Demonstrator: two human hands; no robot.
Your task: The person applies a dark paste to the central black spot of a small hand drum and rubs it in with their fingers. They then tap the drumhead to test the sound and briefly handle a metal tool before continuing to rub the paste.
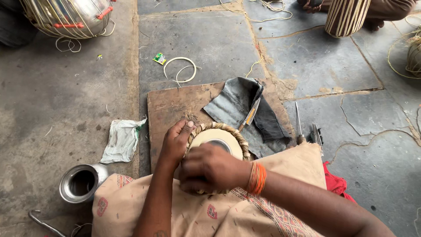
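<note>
The small drum sits upright on the cloth-covered lap, its pale round head facing straight up, axis vertical. The right hand lies over its near side, fingers curled shut on the braided rim; the left hand grips the left edge, fingers clamped. Beyond lies a wooden board on the grey stone floor. Farther off, a small green packet lies flat.

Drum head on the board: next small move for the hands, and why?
Probably keep the left hand bracing the braided rim while the right hand rubs on over the drum head: its palm covers the near half and only the far half shows.
</note>
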